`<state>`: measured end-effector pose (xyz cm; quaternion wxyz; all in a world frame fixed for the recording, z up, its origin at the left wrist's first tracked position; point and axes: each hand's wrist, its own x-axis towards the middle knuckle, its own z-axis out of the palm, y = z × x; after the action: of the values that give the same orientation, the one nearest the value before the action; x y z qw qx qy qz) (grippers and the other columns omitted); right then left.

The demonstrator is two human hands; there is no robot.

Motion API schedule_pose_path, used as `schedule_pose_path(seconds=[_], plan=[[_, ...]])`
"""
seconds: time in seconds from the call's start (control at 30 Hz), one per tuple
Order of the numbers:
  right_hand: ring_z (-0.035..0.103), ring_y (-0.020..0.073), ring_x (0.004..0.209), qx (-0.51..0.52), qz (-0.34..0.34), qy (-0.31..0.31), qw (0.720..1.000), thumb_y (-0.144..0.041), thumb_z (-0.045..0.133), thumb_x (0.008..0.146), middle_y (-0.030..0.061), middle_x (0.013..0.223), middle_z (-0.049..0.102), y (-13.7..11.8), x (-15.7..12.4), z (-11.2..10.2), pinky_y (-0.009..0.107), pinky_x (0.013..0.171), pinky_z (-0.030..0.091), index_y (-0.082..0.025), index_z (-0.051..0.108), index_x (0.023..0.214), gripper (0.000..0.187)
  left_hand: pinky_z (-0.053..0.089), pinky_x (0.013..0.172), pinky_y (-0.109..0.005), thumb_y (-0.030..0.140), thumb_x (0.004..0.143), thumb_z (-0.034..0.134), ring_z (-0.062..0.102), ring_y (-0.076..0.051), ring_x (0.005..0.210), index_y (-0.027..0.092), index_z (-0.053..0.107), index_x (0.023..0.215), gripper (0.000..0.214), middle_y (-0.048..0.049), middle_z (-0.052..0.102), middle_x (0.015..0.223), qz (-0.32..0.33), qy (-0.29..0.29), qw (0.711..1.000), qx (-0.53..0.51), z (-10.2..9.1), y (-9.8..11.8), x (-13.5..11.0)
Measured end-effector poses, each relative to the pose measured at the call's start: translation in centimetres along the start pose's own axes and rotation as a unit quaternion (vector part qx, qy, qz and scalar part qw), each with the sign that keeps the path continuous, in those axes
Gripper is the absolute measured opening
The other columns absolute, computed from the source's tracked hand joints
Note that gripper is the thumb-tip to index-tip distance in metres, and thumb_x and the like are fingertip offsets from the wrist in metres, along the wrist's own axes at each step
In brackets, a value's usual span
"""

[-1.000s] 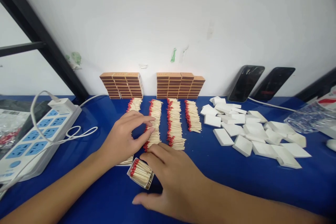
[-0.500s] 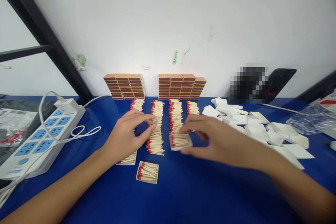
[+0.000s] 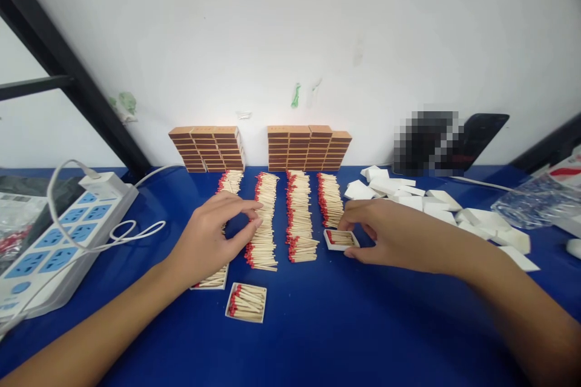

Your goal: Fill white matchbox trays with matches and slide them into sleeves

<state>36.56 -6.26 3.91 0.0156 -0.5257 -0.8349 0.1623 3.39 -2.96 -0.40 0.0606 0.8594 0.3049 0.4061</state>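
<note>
My right hand [image 3: 379, 233] grips a small white matchbox tray [image 3: 341, 248] by its right end, thumb in front and fingers behind. Some red-headed matches lie in it. That tray is at the near end of the rightmost match row [image 3: 330, 199]. My left hand [image 3: 222, 227] hovers beside another row of matches [image 3: 263, 230], its thumb and forefinger apart with nothing visible between them. Beneath this hand, a tray of matches [image 3: 211, 278] is partly hidden. A fuller tray [image 3: 246, 302] sits nearer me. A third match row [image 3: 298, 205] lies between my hands.
Stacked brown matchboxes stand against the wall in a left block [image 3: 209, 150] and a right block [image 3: 308, 148]. White empty trays [image 3: 436, 208] are heaped at right, before a phone [image 3: 483, 142]. A power strip [image 3: 68, 242] with white cables lies left.
My right hand has moved right with a tray, away from the third row's near end, where a bunch of matches now lies. The tray holds fewer matches. My left hand has barely moved.
</note>
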Motion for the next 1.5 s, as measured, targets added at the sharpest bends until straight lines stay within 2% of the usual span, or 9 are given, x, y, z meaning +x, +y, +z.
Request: schedule_pose_path(seconds=[0.27,0.5,0.63,0.77,0.9,1.0,1.17,1.37,1.5], plan=[[0.068,0.0246,0.092,-0.006,-0.034,0.047,0.998,-0.037,0.062,0.095,0.0039,0.111,0.076,0.5,-0.3,0.0,0.036,0.077,0.05,-0.03,0.077,0.118,0.028,0.058,0.089,-0.036,0.019,0.096,0.072,0.071,-0.019,0.094,0.023,0.075,0.117,0.021,-0.0032,0.08,0.1,-0.006,-0.008,1.0,0.001,-0.1,0.2,-0.1],[0.066,0.0228,0.079,0.011,-0.023,0.106,0.994,-0.048,0.058,0.101,0.0078,0.102,0.074,1.8,0.8,0.2,0.037,0.07,0.049,-0.026,0.075,0.105,0.029,0.059,0.089,-0.038,0.02,0.096,0.072,0.072,-0.02,0.093,0.023,0.075,0.116,0.021,-0.0041,0.08,0.1,-0.005,0.0,1.0,0.003,-0.2,0.3,0.0],[0.064,0.0215,0.072,0.004,-0.004,0.133,0.991,-0.045,0.059,0.099,0.008,0.102,0.073,2.6,1.1,0.3,0.037,0.067,0.048,-0.025,0.073,0.103,0.025,0.059,0.089,-0.038,0.02,0.096,0.072,0.072,-0.02,0.093,0.023,0.075,0.116,0.02,-0.004,0.08,0.1,-0.004,-0.006,1.0,0.003,-0.1,0.1,-0.1],[0.064,0.0224,0.078,-0.001,-0.024,0.119,0.993,-0.039,0.059,0.097,0.0074,0.104,0.072,2.2,0.6,0.2,0.037,0.071,0.049,-0.025,0.072,0.107,0.022,0.058,0.09,-0.038,0.018,0.096,0.072,0.071,-0.019,0.093,0.024,0.074,0.116,0.021,-0.0032,0.08,0.1,-0.003,-0.009,1.0,-0.003,0.0,0.2,0.0],[0.068,0.026,0.092,-0.015,-0.038,0.085,0.995,-0.039,0.068,0.091,0.0077,0.116,0.071,1.9,0.4,0.5,0.039,0.077,0.051,-0.026,0.073,0.12,0.033,0.058,0.09,-0.037,0.017,0.096,0.072,0.07,-0.019,0.093,0.024,0.074,0.117,0.022,-0.0029,0.08,0.101,-0.001,-0.008,1.0,-0.003,-0.1,0.3,0.0],[0.069,0.0276,0.099,-0.02,-0.034,0.082,0.996,-0.038,0.069,0.089,0.0087,0.121,0.07,1.9,0.7,0.9,0.04,0.08,0.052,-0.025,0.074,0.119,0.033,0.058,0.09,-0.037,0.017,0.096,0.072,0.07,-0.018,0.094,0.023,0.074,0.118,0.023,-0.0029,0.08,0.101,-0.001,-0.007,1.0,0.0,-0.2,0.3,0.0],[0.068,0.0249,0.09,0.004,-0.042,0.089,0.995,-0.049,0.069,0.092,0.0084,0.112,0.07,1.5,0.5,0.2,0.038,0.076,0.052,-0.026,0.074,0.116,0.034,0.058,0.09,-0.038,0.018,0.096,0.073,0.07,-0.019,0.094,0.024,0.074,0.119,0.024,-0.0025,0.08,0.099,-0.007,-0.009,1.0,0.0,-0.1,0.2,0.0],[0.065,0.0248,0.075,-0.017,0.074,0.141,0.987,-0.06,0.065,0.094,0.0095,0.093,0.069,4.3,-1.1,-2.0,0.039,0.066,0.049,-0.024,0.07,0.116,0.042,0.059,0.09,-0.039,0.019,0.096,0.071,0.072,-0.02,0.093,0.024,0.074,0.116,0.021,-0.0031,0.08,0.099,-0.003,-0.008,1.0,-0.003,0.0,0.2,0.0],[0.065,0.028,0.077,-0.073,0.11,0.173,0.976,-0.049,0.067,0.093,0.016,0.106,0.069,7.1,-1.6,-2.6,0.044,0.069,0.049,-0.023,0.07,0.117,0.035,0.058,0.09,-0.039,0.018,0.096,0.072,0.072,-0.02,0.093,0.025,0.074,0.116,0.021,-0.0028,0.08,0.099,-0.003,-0.011,1.0,-0.008,0.0,0.3,0.0]])
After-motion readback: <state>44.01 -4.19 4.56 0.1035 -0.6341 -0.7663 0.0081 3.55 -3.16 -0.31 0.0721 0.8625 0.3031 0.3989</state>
